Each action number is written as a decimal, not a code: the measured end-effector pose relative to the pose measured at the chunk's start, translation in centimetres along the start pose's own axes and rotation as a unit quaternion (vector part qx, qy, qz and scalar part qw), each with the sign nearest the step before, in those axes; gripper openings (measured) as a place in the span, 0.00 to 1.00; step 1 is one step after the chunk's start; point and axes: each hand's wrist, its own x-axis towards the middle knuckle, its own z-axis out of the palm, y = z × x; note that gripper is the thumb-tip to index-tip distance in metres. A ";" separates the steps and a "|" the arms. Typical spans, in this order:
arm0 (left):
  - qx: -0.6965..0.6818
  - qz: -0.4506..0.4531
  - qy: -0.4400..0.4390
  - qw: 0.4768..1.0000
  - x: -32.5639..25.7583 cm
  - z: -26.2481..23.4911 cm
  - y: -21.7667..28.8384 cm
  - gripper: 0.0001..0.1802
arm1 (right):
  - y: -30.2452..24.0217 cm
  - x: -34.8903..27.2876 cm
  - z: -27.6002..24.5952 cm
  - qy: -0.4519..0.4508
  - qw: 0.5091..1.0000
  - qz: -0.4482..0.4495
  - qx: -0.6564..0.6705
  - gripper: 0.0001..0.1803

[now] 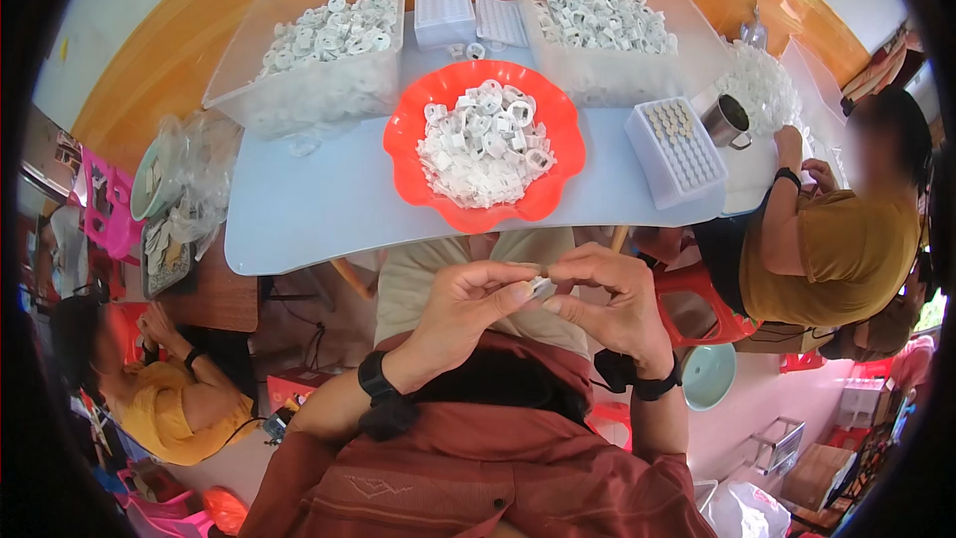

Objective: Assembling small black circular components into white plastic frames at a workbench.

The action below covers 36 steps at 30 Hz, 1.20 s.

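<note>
Below the tabletop edge, head view: left hand [460,307] and right hand [609,301] are meeting in front of the person's lap, fingertips pinching one small white plastic piece [540,286] between them. Left fingers [513,291] are closing narrow on the piece from its left, right fingers [560,303] are touching it from the right; both hands are sharing the grip. Piece is sitting clear of the tabletop, just beneath the red bowl. Black wristbands are showing on both wrists.

On the pale blue tabletop [309,209], a scalloped red bowl [418,120] is holding a heap of white ring-shaped parts [485,144], directly ahead of the hands. Behind it, two clear plastic bins, left bin [249,80] and right bin [687,65], are holding more white rings. Two white ridged trays [444,13] are lying between the bins. A white grid block [675,151] is sitting right of the bowl, a metal cup [725,122] just beyond it.

Another person in a mustard shirt [846,249] is sitting at the right end, hands near the tabletop. A second person in yellow [169,408] is sitting lower left.
</note>
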 end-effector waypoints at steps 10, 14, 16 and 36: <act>-0.077 -0.013 0.027 0.997 -1.5 -1.6 1.6 0.14 | -1.7 8.2 0.0 -0.030 0.963 -0.097 -0.249 0.12; -0.116 -0.011 0.033 0.993 -1.8 -2.4 1.5 0.14 | -0.4 11.7 1.0 -0.123 0.904 -0.134 -0.387 0.11; -0.113 -0.007 0.031 0.993 -1.8 -2.9 1.4 0.13 | 0.8 12.9 1.6 -0.135 0.898 -0.153 -0.390 0.11; -0.130 0.002 0.040 0.991 -1.8 -5.1 1.8 0.12 | 2.0 15.2 3.1 -0.171 0.931 -0.031 -0.322 0.08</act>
